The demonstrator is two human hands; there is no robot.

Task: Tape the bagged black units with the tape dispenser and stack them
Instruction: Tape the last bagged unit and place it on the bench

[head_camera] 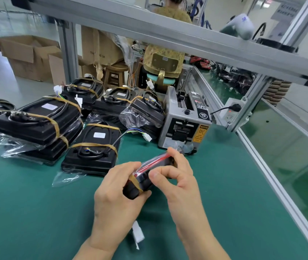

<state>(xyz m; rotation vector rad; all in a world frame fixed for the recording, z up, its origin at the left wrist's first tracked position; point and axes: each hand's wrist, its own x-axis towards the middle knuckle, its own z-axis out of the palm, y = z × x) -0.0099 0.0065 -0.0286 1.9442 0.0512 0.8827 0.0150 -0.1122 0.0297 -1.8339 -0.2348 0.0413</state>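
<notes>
You are working at a factory packing station. A green anti-static mat is covering the worktop (37, 212), and an aluminium extrusion frame (168, 32) is running overhead and along the right edge. An electric tape dispenser (185, 119) is sitting plugged into a power strip (232, 109). Bagged, taped black units (37, 119) are lying in batches. Open cardboard cartons (29, 55) are standing on the floor beyond, and another worker (172, 14) is sitting at the next station.
</notes>
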